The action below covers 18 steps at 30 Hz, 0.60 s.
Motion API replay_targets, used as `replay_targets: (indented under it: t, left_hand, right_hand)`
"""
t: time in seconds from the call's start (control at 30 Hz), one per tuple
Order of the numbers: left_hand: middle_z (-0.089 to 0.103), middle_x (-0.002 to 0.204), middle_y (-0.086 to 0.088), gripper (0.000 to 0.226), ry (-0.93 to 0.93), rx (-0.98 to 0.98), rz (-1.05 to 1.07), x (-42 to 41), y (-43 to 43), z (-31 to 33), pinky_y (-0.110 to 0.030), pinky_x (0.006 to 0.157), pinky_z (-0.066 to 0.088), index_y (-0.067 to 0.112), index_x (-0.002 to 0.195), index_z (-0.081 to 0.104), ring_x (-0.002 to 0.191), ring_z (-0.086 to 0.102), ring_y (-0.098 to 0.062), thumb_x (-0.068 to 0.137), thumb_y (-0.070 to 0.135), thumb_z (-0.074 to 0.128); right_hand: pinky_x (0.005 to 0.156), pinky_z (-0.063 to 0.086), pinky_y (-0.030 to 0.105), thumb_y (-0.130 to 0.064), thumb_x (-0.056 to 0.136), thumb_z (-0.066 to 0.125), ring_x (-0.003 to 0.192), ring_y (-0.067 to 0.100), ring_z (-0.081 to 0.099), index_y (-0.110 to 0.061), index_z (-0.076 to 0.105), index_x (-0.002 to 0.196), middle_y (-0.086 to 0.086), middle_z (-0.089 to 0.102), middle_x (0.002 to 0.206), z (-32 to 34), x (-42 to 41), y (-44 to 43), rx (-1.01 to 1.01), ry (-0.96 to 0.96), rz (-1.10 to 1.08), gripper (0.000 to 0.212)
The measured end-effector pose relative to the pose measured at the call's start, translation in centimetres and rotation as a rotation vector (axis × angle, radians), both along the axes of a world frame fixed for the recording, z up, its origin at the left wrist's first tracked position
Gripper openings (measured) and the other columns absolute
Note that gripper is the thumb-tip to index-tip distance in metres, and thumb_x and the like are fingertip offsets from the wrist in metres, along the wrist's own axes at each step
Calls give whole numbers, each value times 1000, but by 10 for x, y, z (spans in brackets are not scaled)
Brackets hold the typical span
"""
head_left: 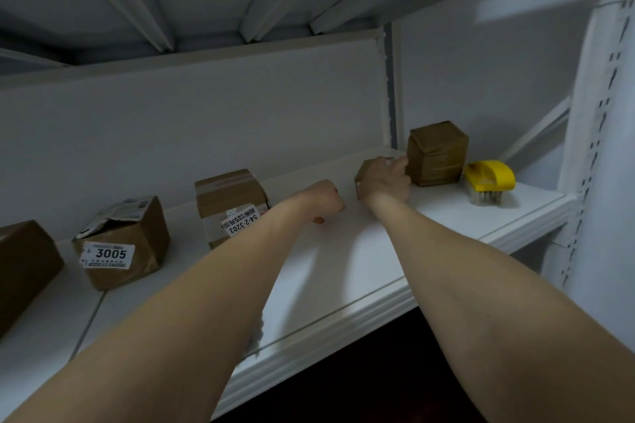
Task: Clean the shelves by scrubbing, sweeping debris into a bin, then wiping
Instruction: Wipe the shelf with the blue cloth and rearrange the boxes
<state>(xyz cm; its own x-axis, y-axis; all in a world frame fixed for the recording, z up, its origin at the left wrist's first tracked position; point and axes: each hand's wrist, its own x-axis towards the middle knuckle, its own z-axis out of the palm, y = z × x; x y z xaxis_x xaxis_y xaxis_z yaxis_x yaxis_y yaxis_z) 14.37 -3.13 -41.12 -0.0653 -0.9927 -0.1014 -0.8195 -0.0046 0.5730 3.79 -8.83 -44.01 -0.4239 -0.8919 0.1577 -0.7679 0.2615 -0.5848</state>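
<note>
At centre right of the frame, the right hand (385, 182) curls round a small brown box (365, 171) on the white shelf (343, 268) — fingertips touching a taller taped box (437, 153). Just left, the left hand (326, 200) is fisted, holding nothing visible. The yellow brush (489, 182) sits far right — beside the taped box.

Both bare arms stretched forward, left hand (326, 201) fisted, right hand (386, 182) curled round small box (365, 171).
</note>
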Motion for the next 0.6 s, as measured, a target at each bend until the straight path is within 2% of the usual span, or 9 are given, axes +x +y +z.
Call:
replay_targets:
  t: [0.1,0.17,0.27,0.33,0.43,0.53,0.6]
  left_hand:
    - [45,116,-11,43,4,-7,22,7,-3,2,-29,84,45,0,137,40,100,45,-22,95,9,48]
    - [45,120,-12,44,13,-10,34,10,-2,3,-30,85,45,0,137,39,100,43,-21,95,8,48]
    - [43,122,-11,45,25,-23,40,14,-1,5,-30,83,46,1,138,38,101,42,-20,95,8,48]
    - [43,130,-12,46,36,-24,40,15,-1,6,-29,79,46,1,140,37,105,44,-22,95,7,47]
    - [40,141,-14,47,45,-20,56,17,0,6,-28,85,44,3,141,36,109,46,-22,95,8,47]
    - [44,134,-13,46,51,-7,72,19,-2,5,-28,81,45,2,140,36,104,44,-21,96,8,47]
    - [50,115,-9,44,50,-13,75,22,-2,5,-25,70,46,1,139,37,104,45,-20,96,5,45]
  right_hand:
    - [92,43,39,-25,89,61,121,37,40,-25,36,139,13,11,150,3,3,-5,-5,32,24,56]
    - [95,42,41,-40,88,60,127,41,37,-28,29,146,17,-1,155,3,3,-9,43,82,64,67]
    - [97,39,44,-59,85,56,134,40,29,-22,19,151,20,-3,156,1,3,-15,123,151,116,84]
    - [94,40,43,-56,87,56,132,37,32,-21,26,149,20,9,152,-1,4,-17,112,153,128,77]
    - [85,46,39,-51,86,61,124,34,42,-20,36,140,18,19,145,0,6,-16,85,104,141,68]
    - [85,45,37,-43,89,60,122,33,44,-17,36,138,18,21,144,0,10,-15,56,86,164,60]
    - [90,44,37,-36,92,58,120,35,46,-14,39,134,17,27,140,1,15,-15,22,25,240,51]
